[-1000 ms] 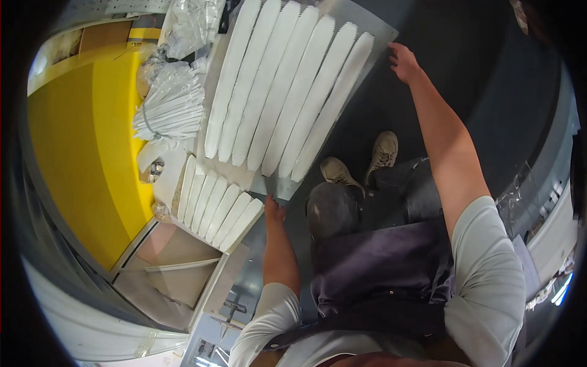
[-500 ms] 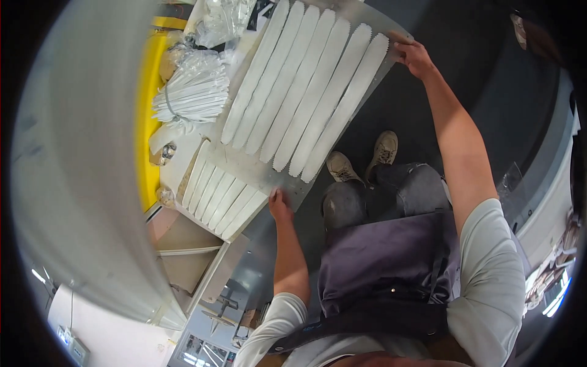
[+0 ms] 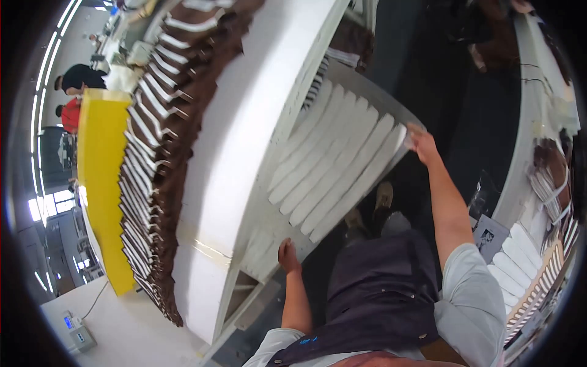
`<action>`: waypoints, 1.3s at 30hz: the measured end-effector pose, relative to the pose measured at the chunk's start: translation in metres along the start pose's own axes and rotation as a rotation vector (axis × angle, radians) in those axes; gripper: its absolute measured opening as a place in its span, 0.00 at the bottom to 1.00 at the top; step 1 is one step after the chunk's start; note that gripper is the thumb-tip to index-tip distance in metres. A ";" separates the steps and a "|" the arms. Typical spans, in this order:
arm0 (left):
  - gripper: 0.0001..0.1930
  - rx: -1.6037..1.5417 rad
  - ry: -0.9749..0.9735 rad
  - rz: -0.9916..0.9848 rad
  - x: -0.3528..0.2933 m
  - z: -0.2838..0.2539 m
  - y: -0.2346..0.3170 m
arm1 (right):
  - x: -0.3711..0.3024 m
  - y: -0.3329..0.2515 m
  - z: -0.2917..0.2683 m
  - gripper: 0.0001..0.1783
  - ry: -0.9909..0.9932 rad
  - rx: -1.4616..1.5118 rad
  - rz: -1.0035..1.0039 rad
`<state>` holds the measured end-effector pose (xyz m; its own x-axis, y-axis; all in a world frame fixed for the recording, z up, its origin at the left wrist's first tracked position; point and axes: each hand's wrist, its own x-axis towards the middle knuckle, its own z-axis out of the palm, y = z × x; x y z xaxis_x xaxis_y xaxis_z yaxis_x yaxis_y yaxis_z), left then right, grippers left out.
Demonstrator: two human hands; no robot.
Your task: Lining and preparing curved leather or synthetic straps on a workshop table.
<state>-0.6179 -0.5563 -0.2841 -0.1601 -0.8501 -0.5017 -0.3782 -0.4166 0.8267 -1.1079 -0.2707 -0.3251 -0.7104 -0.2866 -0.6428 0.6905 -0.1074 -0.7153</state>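
Note:
A thin greyish sheet [image 3: 391, 101] lies tilted at the table's side, its left part under the tabletop. Several long white strips with rounded ends [image 3: 342, 160] lie side by side on it. My right hand [image 3: 422, 142] grips the sheet's far right corner, with the fingers closed round the edge. My left hand [image 3: 287, 254] is closed at the sheet's near edge, below the strips' ends. The thumb and fingers look pinched on that edge, though the contact is partly hidden.
The white tabletop [image 3: 214, 159] carries a long overlapping row of dark brown and white striped pieces [image 3: 153, 183]. Beyond stands a yellow panel [image 3: 104, 183]. More white strips [image 3: 516, 260] lie at right. People [image 3: 82, 78] are at far left. My shoes [image 3: 384, 196] stand below the sheet.
The sheet with the strips has moved down and in under the tabletop, both hands going with it. My view has shifted, bringing the tabletop and its brown pieces in.

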 end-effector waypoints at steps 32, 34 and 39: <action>0.14 0.503 -1.179 0.396 -0.116 -0.028 0.192 | -0.719 0.186 -0.082 0.17 0.949 0.671 -0.777; 0.14 0.516 -1.200 0.413 -0.145 -0.043 0.202 | -0.756 0.206 -0.088 0.17 0.956 0.738 -0.831; 0.13 0.542 -1.262 0.410 -0.233 -0.084 0.164 | -0.852 0.284 -0.156 0.21 1.023 0.685 -0.844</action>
<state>-0.5658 -0.4537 -0.0096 -0.9206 0.0917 -0.3795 -0.3563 0.2000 0.9127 -0.3274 0.0916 -0.0235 -0.5079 0.8296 -0.2317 -0.2402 -0.3947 -0.8869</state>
